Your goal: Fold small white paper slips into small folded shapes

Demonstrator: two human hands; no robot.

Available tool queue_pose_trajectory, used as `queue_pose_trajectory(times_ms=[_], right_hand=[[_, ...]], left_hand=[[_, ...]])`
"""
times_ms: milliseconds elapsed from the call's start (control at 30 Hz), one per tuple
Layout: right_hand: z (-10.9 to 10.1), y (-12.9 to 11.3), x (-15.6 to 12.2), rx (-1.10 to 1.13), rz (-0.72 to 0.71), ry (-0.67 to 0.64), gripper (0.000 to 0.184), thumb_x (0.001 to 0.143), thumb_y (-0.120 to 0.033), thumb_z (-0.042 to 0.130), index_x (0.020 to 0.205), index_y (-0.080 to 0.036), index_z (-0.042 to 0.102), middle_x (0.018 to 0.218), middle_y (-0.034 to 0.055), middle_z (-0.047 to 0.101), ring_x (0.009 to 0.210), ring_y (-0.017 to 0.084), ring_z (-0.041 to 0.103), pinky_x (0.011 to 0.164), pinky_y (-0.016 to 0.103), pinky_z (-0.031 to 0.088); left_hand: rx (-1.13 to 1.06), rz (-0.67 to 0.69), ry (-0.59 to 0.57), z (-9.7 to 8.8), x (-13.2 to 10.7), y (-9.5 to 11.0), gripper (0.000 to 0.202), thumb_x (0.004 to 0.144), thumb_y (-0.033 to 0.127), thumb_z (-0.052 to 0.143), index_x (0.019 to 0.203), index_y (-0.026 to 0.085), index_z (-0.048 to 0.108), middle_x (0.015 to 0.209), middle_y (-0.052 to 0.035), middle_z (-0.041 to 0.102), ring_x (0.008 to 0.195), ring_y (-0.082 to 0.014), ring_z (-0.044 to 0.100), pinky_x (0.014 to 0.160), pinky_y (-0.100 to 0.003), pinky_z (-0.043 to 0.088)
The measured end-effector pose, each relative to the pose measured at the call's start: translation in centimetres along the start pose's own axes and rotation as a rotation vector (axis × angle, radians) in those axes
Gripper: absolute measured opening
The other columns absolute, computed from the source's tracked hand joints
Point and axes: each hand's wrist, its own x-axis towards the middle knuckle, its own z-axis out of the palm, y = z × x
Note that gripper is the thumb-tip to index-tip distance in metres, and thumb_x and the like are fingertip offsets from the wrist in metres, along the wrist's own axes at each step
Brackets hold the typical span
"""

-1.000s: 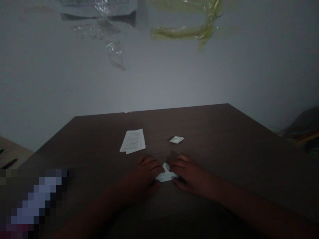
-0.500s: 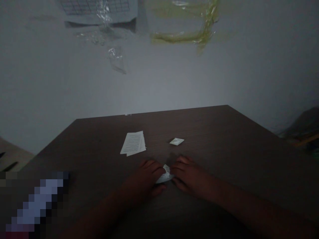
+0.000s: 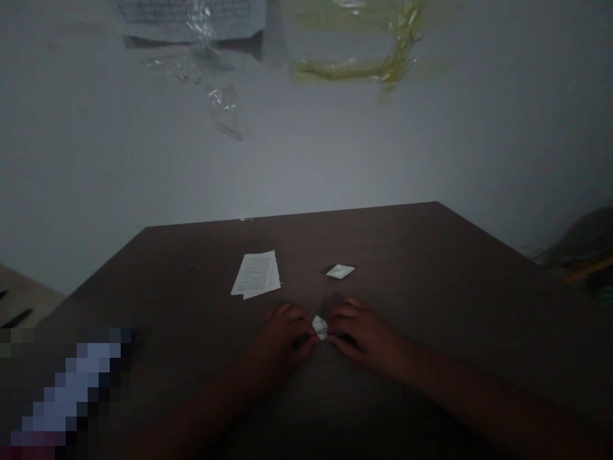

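On a dark brown table [image 3: 431, 268], a small white folded paper [image 3: 320, 327] lies pinched between my two hands. My left hand [image 3: 286, 333] grips its left side with curled fingers. My right hand [image 3: 360, 332] grips its right side the same way. Most of the paper is hidden under my fingertips; only a small white patch shows. Farther back lie a printed paper stack [image 3: 256, 274] on the left and a tiny folded white piece [image 3: 340, 271] on the right.
A pale wall [image 3: 335, 160] rises behind the table's far edge, with clear plastic [image 3: 220, 102] and yellowish tape [image 3: 354, 64] stuck on it. A blurred-out patch [image 3: 67, 390] covers the near left corner. The room is dim.
My hands have drawn closer together over the paper. The visible white area has shrunk from a wide flat shape to a small patch between my fingertips.
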Motion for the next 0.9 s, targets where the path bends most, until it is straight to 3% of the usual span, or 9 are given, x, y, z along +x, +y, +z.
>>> queue_pose_trajectory(times_ms=[267,367,467,567,700,800,900], right_hand=[[1.0,0.9,0.4,0.022,0.075,0.089,0.006,0.111,-0.021,0.078,0.105,-0.022,0.077,0.108,0.0079,0.081,0.108,0.028,0.075,0.105,0.048,0.061],[0.9,0.4,0.3,-0.041,0.093,0.166,0.001,0.11,-0.021,0.077,0.111,-0.022,0.077,0.114,0.0105,0.08,0.112,0.031,0.074,0.102,0.05,0.063],[0.8,-0.5,-0.1,-0.132,0.041,0.216,0.01,0.114,-0.022,0.07,0.118,-0.023,0.079,0.121,0.014,0.08,0.118,0.035,0.073,0.104,0.054,0.064],[1.1,-1.4,-0.6,-0.158,-0.04,0.149,0.02,0.118,-0.02,0.064,0.127,-0.024,0.081,0.125,0.0133,0.082,0.119,0.034,0.075,0.107,0.053,0.065],[1.8,-2.0,-0.9,-0.176,-0.046,0.072,0.04,0.116,-0.023,0.067,0.156,-0.022,0.073,0.152,0.0165,0.079,0.14,0.037,0.073,0.122,0.056,0.063],[1.7,-2.1,-1.0,-0.184,-0.021,0.015,0.046,0.116,-0.026,0.069,0.161,-0.015,0.071,0.158,0.02,0.077,0.147,0.038,0.071,0.128,0.058,0.06],[1.1,-2.2,-1.0,-0.173,0.002,-0.038,0.049,0.116,-0.032,0.071,0.162,-0.013,0.07,0.16,0.0218,0.076,0.151,0.039,0.069,0.131,0.059,0.058]], left_hand=[[-0.017,-0.075,0.021,-0.3,0.2,0.6,0.013,0.102,0.014,0.078,0.099,0.025,0.086,0.114,-0.0051,0.09,0.118,-0.034,0.08,0.11,-0.055,0.058],[-0.009,-0.104,0.036,-0.2,0.3,0.7,0.014,0.102,0.015,0.077,0.098,0.025,0.086,0.112,-0.0052,0.089,0.118,-0.0343,0.081,0.109,-0.056,0.057],[0.008,-0.115,0.073,0.2,0.4,0.4,0.014,0.103,0.016,0.075,0.097,0.025,0.084,0.11,-0.0063,0.089,0.115,-0.0352,0.081,0.107,-0.056,0.056],[0.016,-0.096,0.125,0.5,0.3,0.0,0.014,0.104,0.018,0.074,0.096,0.027,0.083,0.108,-0.0057,0.089,0.111,-0.0348,0.081,0.102,-0.055,0.058],[-0.017,-0.135,0.128,0.4,0.1,0.1,0.015,0.104,0.017,0.072,0.099,0.026,0.082,0.11,-0.0063,0.088,0.114,-0.0361,0.081,0.107,-0.057,0.058],[-0.07,-0.153,0.095,0.1,0.0,0.0,0.017,0.107,0.016,0.069,0.107,0.024,0.084,0.117,-0.0091,0.088,0.12,-0.0368,0.08,0.115,-0.06,0.056],[-0.141,-0.152,0.076,-0.4,0.2,-0.8,0.02,0.11,0.018,0.068,0.119,0.024,0.086,0.127,-0.0092,0.09,0.122,-0.0329,0.083,0.118,-0.053,0.059]])
